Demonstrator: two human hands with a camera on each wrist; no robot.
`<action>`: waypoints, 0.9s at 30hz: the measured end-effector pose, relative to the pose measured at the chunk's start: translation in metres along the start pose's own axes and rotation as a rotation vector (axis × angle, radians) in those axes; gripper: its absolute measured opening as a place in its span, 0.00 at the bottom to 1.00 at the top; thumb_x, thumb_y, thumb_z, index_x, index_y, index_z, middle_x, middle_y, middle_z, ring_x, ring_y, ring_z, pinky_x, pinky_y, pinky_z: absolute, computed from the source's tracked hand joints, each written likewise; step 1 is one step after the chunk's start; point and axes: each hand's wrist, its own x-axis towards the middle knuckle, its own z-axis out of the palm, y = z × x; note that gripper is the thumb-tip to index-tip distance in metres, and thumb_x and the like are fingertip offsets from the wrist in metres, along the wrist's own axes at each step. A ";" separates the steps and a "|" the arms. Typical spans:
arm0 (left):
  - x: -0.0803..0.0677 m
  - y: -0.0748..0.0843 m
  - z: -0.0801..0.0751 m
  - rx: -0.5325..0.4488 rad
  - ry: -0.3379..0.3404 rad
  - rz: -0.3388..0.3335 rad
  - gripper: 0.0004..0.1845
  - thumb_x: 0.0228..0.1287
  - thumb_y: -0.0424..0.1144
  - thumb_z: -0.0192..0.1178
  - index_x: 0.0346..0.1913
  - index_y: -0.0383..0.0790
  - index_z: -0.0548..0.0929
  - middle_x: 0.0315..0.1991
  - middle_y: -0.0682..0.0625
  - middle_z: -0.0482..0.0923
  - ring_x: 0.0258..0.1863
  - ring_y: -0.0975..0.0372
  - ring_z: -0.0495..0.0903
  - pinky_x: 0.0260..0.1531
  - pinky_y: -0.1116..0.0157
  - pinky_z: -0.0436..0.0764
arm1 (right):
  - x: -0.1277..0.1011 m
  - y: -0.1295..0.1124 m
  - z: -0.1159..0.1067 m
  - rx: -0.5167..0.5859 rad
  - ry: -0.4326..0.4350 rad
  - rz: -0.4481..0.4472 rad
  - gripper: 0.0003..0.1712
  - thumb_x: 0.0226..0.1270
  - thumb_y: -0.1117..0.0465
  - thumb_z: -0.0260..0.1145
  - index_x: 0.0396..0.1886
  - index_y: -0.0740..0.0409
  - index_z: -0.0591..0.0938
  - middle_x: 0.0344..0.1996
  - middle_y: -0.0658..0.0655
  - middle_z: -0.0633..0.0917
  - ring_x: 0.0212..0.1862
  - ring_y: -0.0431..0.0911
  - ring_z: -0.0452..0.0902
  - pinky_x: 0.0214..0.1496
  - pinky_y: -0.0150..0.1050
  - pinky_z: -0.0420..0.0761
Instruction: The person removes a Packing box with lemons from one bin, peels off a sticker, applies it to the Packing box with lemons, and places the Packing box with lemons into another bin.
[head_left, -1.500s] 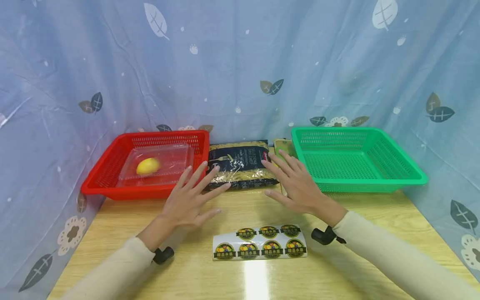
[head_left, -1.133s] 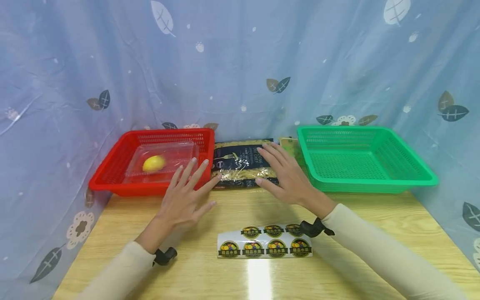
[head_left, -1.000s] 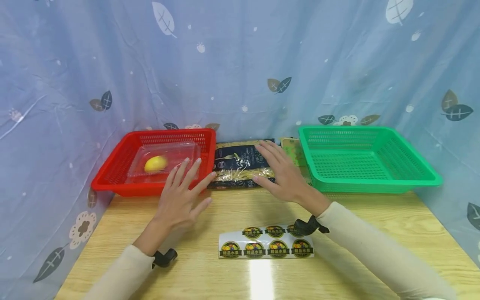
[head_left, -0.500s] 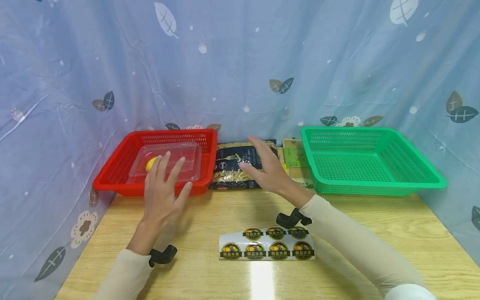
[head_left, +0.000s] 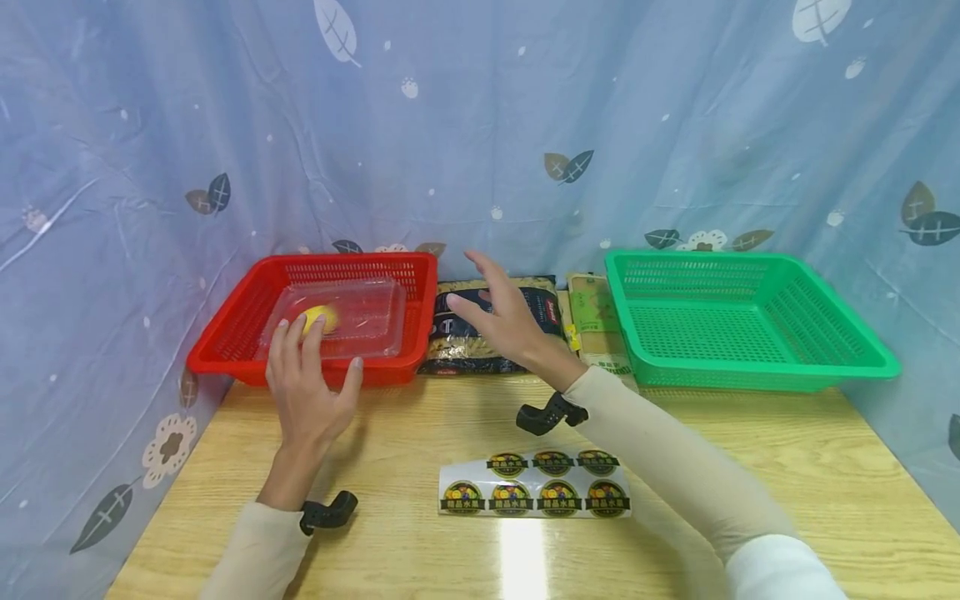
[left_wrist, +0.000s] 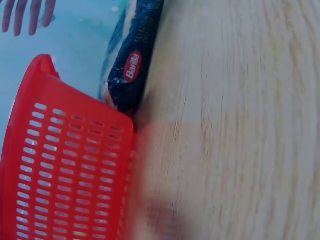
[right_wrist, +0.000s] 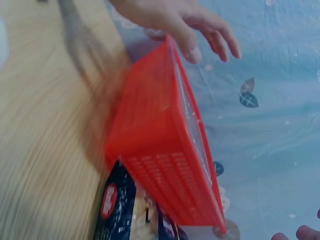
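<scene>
A red basket (head_left: pixel 232 312) at the back left holds a clear lidded plastic box (head_left: pixel 363 312) with a yellow lemon (head_left: pixel 321 315) inside. My left hand (head_left: pixel 309 379) is open with straight fingers over the basket's front rim, fingertips at the box's near left corner beside the lemon. My right hand (head_left: pixel 498 321) hovers open with fingers spread above a dark pasta bag (head_left: pixel 540 304) lying between the baskets. The right wrist view shows the left hand (right_wrist: pixel 185 25) above the red basket (right_wrist: pixel 165 150). The left wrist view shows the basket's wall (left_wrist: pixel 60 170) and the pasta bag (left_wrist: pixel 132 65).
An empty green basket (head_left: pixel 757 379) stands at the back right, with a yellow-green packet (head_left: pixel 592 317) beside it. A sheet of round stickers (head_left: pixel 534 485) lies on the wooden table (head_left: pixel 750 467) near the front. A blue leaf-print curtain surrounds the table.
Both hands have moved left. The left hand went from beside the pasta bag to the red basket's front rim. The right hand left the green basket's side and rose over the pasta bag.
</scene>
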 end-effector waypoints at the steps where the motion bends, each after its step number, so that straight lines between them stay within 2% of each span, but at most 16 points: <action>1: -0.001 -0.001 -0.001 0.002 0.010 -0.014 0.36 0.58 0.50 0.60 0.69 0.39 0.73 0.71 0.39 0.68 0.73 0.41 0.59 0.67 0.35 0.58 | 0.002 -0.001 0.002 0.013 0.003 0.012 0.41 0.75 0.46 0.60 0.81 0.48 0.55 0.80 0.52 0.57 0.79 0.49 0.53 0.74 0.49 0.68; 8: -0.011 -0.008 -0.005 0.008 0.075 -0.101 0.37 0.56 0.48 0.63 0.70 0.39 0.73 0.71 0.37 0.67 0.74 0.42 0.57 0.71 0.38 0.55 | 0.017 -0.004 0.021 0.142 -0.010 0.080 0.43 0.75 0.48 0.61 0.81 0.52 0.55 0.80 0.53 0.57 0.79 0.51 0.52 0.72 0.53 0.70; 12: -0.017 -0.013 -0.007 -0.013 0.106 -0.155 0.37 0.55 0.47 0.66 0.69 0.39 0.73 0.70 0.35 0.66 0.73 0.43 0.57 0.70 0.40 0.56 | 0.026 -0.005 0.031 0.191 -0.021 0.113 0.41 0.74 0.49 0.62 0.81 0.49 0.56 0.79 0.51 0.58 0.79 0.51 0.53 0.72 0.57 0.69; 15: -0.020 -0.015 -0.008 -0.023 0.132 -0.201 0.38 0.53 0.46 0.68 0.69 0.41 0.74 0.67 0.35 0.67 0.70 0.44 0.59 0.67 0.43 0.60 | 0.034 -0.006 0.038 0.271 -0.037 0.119 0.38 0.75 0.51 0.62 0.79 0.47 0.59 0.75 0.53 0.64 0.73 0.51 0.63 0.67 0.59 0.74; 17: -0.022 -0.015 -0.009 -0.035 0.156 -0.235 0.39 0.52 0.46 0.70 0.70 0.43 0.73 0.64 0.35 0.67 0.67 0.45 0.60 0.63 0.43 0.62 | 0.038 -0.007 0.043 0.360 -0.059 0.122 0.37 0.76 0.53 0.62 0.79 0.48 0.58 0.71 0.57 0.68 0.66 0.53 0.73 0.60 0.61 0.79; 19: -0.023 -0.015 -0.009 -0.041 0.162 -0.289 0.40 0.52 0.46 0.71 0.71 0.47 0.71 0.62 0.37 0.66 0.65 0.46 0.60 0.61 0.45 0.63 | 0.042 -0.008 0.048 0.438 -0.077 0.140 0.38 0.76 0.55 0.62 0.79 0.49 0.57 0.66 0.60 0.72 0.57 0.55 0.81 0.53 0.61 0.83; 22: -0.024 -0.014 -0.009 -0.063 0.167 -0.376 0.42 0.54 0.45 0.73 0.72 0.48 0.67 0.61 0.37 0.65 0.65 0.50 0.59 0.62 0.47 0.63 | 0.047 -0.010 0.054 0.529 -0.096 0.169 0.40 0.76 0.57 0.62 0.80 0.49 0.53 0.62 0.67 0.75 0.50 0.61 0.85 0.49 0.64 0.83; 24: -0.024 -0.013 -0.008 -0.096 0.170 -0.466 0.43 0.54 0.45 0.74 0.72 0.50 0.64 0.61 0.41 0.64 0.65 0.56 0.60 0.61 0.53 0.64 | 0.050 -0.011 0.058 0.550 -0.099 0.186 0.41 0.76 0.57 0.62 0.81 0.49 0.52 0.62 0.68 0.75 0.52 0.65 0.83 0.50 0.64 0.83; 27: -0.025 -0.010 -0.005 -0.186 0.210 -0.584 0.43 0.54 0.43 0.75 0.70 0.49 0.62 0.57 0.48 0.64 0.60 0.63 0.61 0.56 0.60 0.64 | 0.054 -0.011 0.066 0.569 -0.092 0.224 0.42 0.76 0.55 0.62 0.81 0.49 0.51 0.62 0.66 0.74 0.56 0.69 0.79 0.52 0.64 0.82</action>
